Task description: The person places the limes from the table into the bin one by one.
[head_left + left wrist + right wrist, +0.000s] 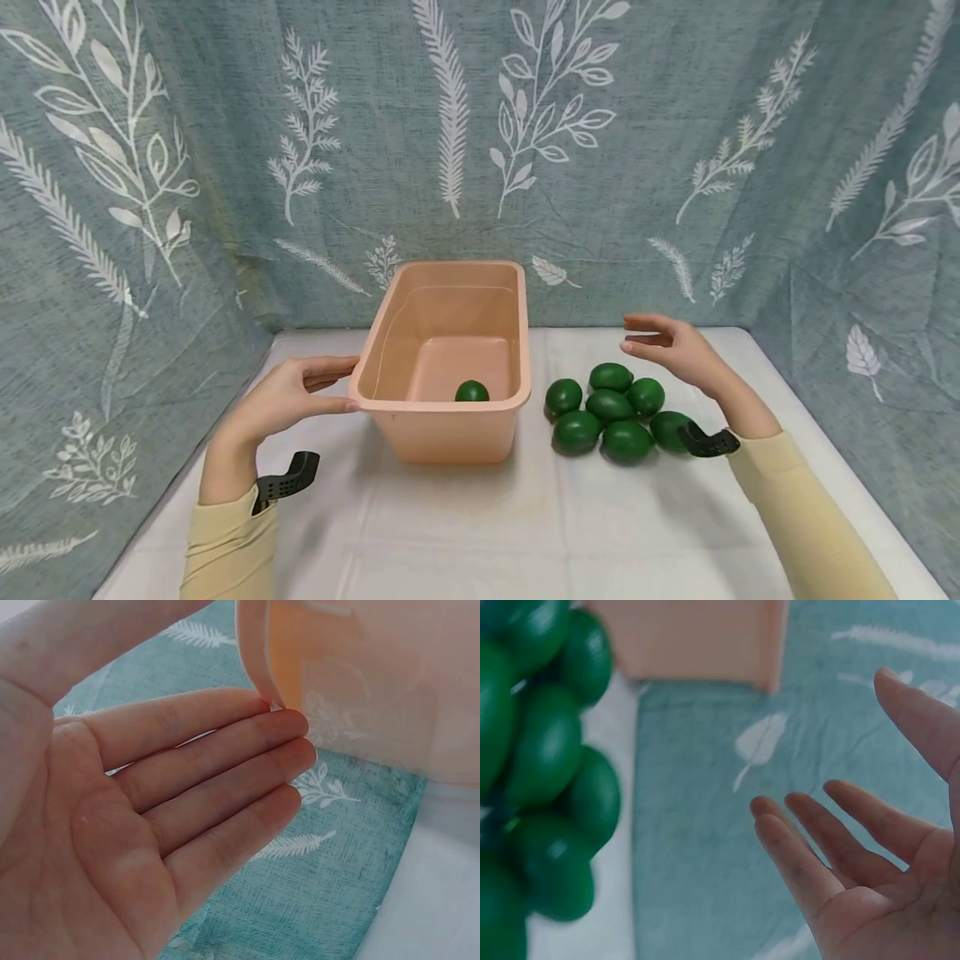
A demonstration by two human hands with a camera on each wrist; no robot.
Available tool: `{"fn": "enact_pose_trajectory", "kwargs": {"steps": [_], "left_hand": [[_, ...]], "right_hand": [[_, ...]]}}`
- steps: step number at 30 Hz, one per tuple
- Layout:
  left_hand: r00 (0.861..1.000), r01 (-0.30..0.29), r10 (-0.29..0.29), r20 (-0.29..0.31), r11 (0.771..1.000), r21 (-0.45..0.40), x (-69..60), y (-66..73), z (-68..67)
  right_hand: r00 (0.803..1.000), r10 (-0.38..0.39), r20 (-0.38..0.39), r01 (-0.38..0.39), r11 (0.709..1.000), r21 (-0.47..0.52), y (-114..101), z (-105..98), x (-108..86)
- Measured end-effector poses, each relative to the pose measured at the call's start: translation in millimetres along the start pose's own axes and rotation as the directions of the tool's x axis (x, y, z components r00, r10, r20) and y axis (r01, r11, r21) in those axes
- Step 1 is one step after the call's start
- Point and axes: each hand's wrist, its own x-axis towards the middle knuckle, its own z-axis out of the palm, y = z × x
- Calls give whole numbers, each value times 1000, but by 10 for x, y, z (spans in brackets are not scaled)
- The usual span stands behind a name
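A peach-coloured plastic bin [457, 435] stands on the white cloth, with one dark green oval fruit [472, 391] inside it. My left hand [288, 396] touches the bin's left rim near the front corner, its fingers fairly straight; in the left wrist view the fingertips of the left hand [172, 772] meet the rim [259, 652]. Right of the bin lie several green fruits [609, 406] in a loose cluster. Above and behind them hovers my right hand [678, 350], fingers relaxed and apart, holding nothing; the right wrist view shows the right hand [885, 862] beside the blurred fruits [547, 742].
The table is covered by a white cloth [450, 533]. A blue-green curtain [360, 183] with white leaf prints hangs behind the table and along both sides. Each wrist carries a black strap-like device [288, 479].
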Motion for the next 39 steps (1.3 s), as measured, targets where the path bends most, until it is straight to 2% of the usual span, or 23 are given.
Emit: {"fn": "enact_pose_trajectory", "kwargs": {"steps": [9, 16, 21, 29, 39], "left_hand": [[1000, -1, 1, -4, 1000, -9, -38, -3, 0], [1000, -7, 7, -2, 1000, -3, -23, -9, -5], [1000, -4, 4, -3, 1000, -7, -21, -7, -12], [1000, 1, -1, -2, 1000, -6, -19, 3, -7], [1000, -6, 6, 1, 1000, -8, 2, 4, 7]], "right_hand": [[998, 38, -54, -41, 997, -66, 519, -65, -330], [994, 82, -78, -88, 993, -77, 815, -80, -549], [990, 105, -91, -112, 990, -84, 965, -38, -628], [988, 136, -70, -140, 988, -58, 1195, 109, -734], [983, 163, -85, -168, 984, -61, 1301, 226, -747]]}}
